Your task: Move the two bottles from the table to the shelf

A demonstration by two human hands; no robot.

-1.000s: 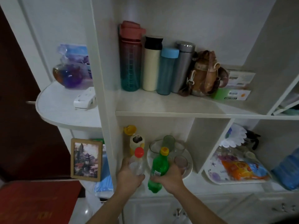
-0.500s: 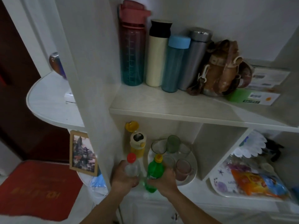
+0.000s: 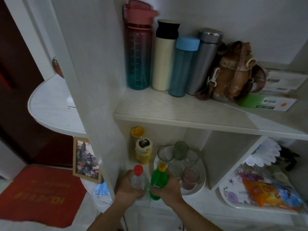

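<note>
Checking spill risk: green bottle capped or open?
Capped: the green bottle, gripped by the right hand, has its yellow cap seated on the neck.

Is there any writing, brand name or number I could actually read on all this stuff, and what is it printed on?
None reads clearly.
Red mat: gold characters, upside down and blurred.
Green box: a barcode and a line of small print, too small to read.
White box above it: print too faint to read.
Pink-lidded bottle: measuring marks, no legible numbers.
Orange snack packet: lettering blurred.
Green bottle and clear bottle: nothing legible.
</note>
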